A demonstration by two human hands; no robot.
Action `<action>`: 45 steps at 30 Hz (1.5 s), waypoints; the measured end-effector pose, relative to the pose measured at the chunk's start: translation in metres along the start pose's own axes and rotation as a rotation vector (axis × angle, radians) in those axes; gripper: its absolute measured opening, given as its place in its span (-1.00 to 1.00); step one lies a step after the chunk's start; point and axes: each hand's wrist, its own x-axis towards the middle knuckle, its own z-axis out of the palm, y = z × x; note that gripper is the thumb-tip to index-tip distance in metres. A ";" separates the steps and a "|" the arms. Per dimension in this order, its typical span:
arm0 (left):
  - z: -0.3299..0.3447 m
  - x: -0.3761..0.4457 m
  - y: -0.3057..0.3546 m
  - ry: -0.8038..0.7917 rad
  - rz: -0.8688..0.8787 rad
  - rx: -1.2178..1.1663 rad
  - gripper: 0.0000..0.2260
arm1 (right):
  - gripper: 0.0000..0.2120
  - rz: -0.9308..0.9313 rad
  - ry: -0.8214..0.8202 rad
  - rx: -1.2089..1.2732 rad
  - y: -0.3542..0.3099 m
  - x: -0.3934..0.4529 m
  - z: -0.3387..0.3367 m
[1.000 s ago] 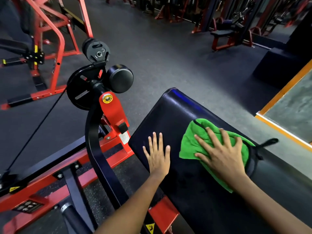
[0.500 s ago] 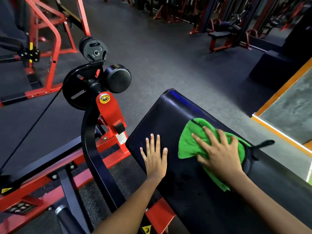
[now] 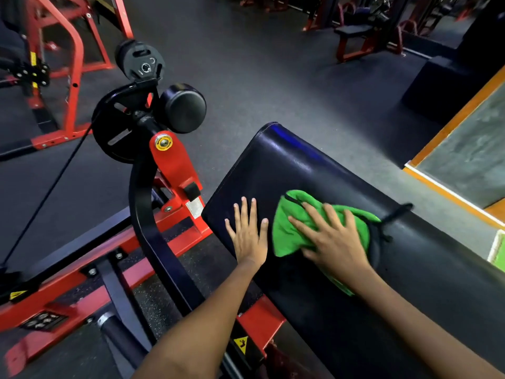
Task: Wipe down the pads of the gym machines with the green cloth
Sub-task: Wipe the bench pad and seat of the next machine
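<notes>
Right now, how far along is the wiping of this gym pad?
Nothing shows as finished: the black pad looks the same all over. In hand: the right hand presses the green cloth flat on the middle of the pad, while the left hand rests open on its near edge. Left: the far end of this pad, the round roller pad, and the benches farther back.

1 head view only, no 2nd view to overlap. Camera sits above and behind both hands, tilted forward and down, close on the black pad (image 3: 314, 170). Wide angle takes in gym floor (image 3: 273, 77) well beyond the hands.
</notes>
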 end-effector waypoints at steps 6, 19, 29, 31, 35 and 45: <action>-0.002 0.000 0.000 -0.017 -0.007 -0.034 -0.45 | -0.41 0.408 0.096 0.046 0.024 -0.016 -0.017; -0.008 0.000 0.003 -0.063 -0.005 0.010 -0.33 | -0.03 -0.100 -0.048 0.038 -0.027 -0.125 0.010; -0.026 0.002 0.010 -0.193 -0.042 0.054 -0.48 | -0.26 -0.128 -0.098 0.037 -0.093 -0.086 0.032; -0.036 0.004 0.014 -0.247 -0.062 0.065 -0.47 | -0.26 -0.209 -0.081 0.047 -0.081 -0.115 0.032; -0.043 -0.005 0.032 -0.337 -0.088 0.074 -0.42 | -0.19 -0.017 0.050 0.062 -0.027 -0.138 0.016; -0.048 -0.024 0.062 -0.386 -0.176 0.041 -0.40 | -0.31 -0.088 -0.145 0.034 -0.078 -0.160 0.022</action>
